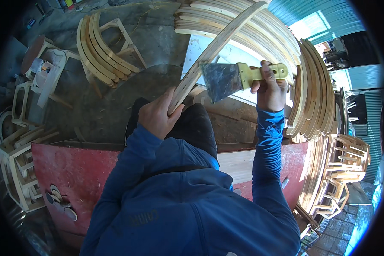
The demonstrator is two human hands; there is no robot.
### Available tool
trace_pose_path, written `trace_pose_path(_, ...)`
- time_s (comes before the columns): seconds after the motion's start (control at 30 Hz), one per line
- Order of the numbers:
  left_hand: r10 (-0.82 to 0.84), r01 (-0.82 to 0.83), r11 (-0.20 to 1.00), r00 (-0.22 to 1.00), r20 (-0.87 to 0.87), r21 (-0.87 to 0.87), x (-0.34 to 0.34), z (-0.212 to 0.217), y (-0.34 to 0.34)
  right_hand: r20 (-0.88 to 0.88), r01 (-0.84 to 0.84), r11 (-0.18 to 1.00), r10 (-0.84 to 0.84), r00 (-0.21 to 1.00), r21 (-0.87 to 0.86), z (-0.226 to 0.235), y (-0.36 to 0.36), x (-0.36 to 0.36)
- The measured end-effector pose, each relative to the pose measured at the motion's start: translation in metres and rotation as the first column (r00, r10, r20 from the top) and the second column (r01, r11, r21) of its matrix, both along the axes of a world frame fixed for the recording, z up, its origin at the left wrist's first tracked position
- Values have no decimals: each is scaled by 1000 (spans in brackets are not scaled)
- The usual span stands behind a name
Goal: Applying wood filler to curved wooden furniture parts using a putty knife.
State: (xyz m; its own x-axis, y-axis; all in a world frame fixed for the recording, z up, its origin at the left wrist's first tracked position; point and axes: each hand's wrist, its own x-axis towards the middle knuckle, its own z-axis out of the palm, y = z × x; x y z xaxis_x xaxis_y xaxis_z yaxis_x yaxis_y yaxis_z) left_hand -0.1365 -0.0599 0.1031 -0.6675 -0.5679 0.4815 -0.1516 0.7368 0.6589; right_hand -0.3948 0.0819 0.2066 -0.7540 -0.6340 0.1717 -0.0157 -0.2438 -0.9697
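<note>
My left hand (pixel 158 115) grips the lower end of a long curved wooden slat (pixel 213 51) that rises up and to the right. My right hand (pixel 269 87) holds a putty knife (pixel 226 79) by its pale yellow handle. The knife's wide, smeared metal blade lies against the slat's side just above my left hand. Blue sleeves cover both forearms.
A big stack of curved wooden slats (pixel 281 38) arcs across the top and down the right. More curved slats rest on a wooden stand (pixel 102 51) at upper left. Wooden chair frames (pixel 21 162) stand left and right (pixel 347 162). A red board (pixel 77 170) lies below.
</note>
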Motion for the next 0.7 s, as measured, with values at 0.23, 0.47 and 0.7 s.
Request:
trace_pose_path(0.23, 0, 20, 922, 999, -53, 386, 2, 5, 2, -404, -58, 971, -42, 914, -234, -1, 16, 26)
trace_pose_path(0.47, 0, 66, 815, 993, -115, 575, -1, 4, 2, -852, -155, 949, 316, 418, 276, -24, 36, 90)
trace_pose_path(0.7, -6, 52, 843, 996, -86, 536, -2, 3, 2, -523, -87, 987, 144, 840, 133, -22, 57, 92)
